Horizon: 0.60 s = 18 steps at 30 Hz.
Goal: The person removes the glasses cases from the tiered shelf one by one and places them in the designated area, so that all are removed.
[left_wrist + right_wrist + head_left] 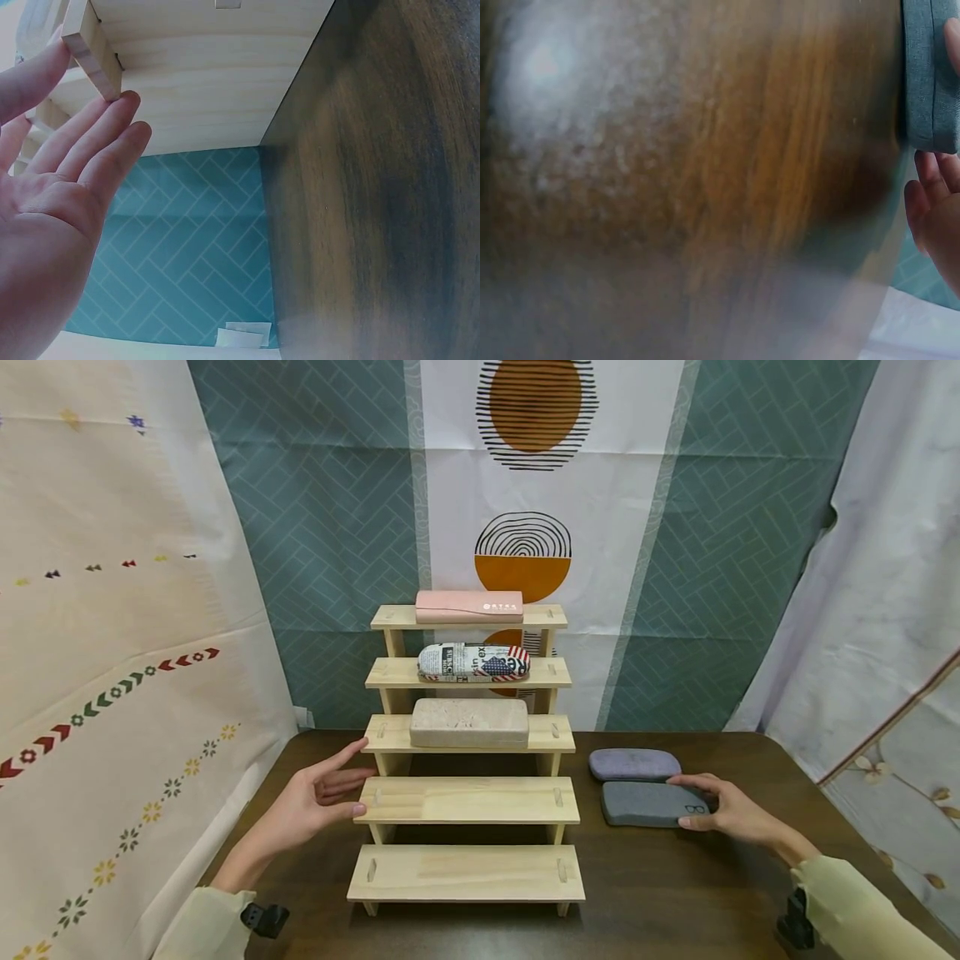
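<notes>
A stepped wooden display stand (468, 874) rises in several tiers at the middle of the table. My left hand (318, 793) holds its left end, thumb and fingers on either side of a board end (94, 52) in the left wrist view. At the right, my right hand (731, 814) grips the right end of a grey glasses case (645, 804) marked with a small glasses drawing. The case lies flat on the table. Only part of the right hand (941, 217) and the case's end (928, 82) show in the right wrist view.
A purple glasses case (633, 764) lies just behind the grey one. On the upper three tiers sit a pink case (468, 604), a newspaper-and-flag print case (472, 662) and a cream case (468, 723). Patterned cloths (322, 510) hang behind the dark wooden table (637, 893).
</notes>
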Each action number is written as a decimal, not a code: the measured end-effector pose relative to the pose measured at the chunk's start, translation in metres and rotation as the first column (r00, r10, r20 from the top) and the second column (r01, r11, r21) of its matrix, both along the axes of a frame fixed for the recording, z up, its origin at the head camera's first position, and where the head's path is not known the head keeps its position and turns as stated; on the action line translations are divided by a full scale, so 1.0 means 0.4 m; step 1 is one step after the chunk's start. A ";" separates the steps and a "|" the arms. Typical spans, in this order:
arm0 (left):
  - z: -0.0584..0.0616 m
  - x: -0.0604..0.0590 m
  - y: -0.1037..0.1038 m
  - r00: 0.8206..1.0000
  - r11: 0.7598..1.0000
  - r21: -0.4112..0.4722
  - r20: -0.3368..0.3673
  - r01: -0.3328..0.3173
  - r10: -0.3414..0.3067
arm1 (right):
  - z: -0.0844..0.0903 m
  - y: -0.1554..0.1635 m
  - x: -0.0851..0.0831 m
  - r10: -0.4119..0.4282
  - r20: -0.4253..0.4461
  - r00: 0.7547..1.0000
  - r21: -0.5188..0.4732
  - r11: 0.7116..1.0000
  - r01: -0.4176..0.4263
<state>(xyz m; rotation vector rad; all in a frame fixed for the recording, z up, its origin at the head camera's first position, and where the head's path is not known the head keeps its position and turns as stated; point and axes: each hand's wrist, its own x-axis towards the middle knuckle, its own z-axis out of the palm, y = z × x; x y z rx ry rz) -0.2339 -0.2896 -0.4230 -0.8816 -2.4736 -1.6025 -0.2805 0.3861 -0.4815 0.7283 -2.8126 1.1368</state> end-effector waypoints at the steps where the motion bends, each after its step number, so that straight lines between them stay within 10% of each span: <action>1: 0.000 0.000 0.000 1.000 1.000 -0.002 0.002 0.000 0.000 | -0.002 0.000 0.000 0.002 -0.005 1.000 -0.003 1.000 -0.002; 18: -0.002 0.000 0.000 1.000 1.000 0.006 -0.019 0.002 -0.001 | 0.002 0.024 0.000 -0.040 -0.008 0.999 -0.004 0.999 0.040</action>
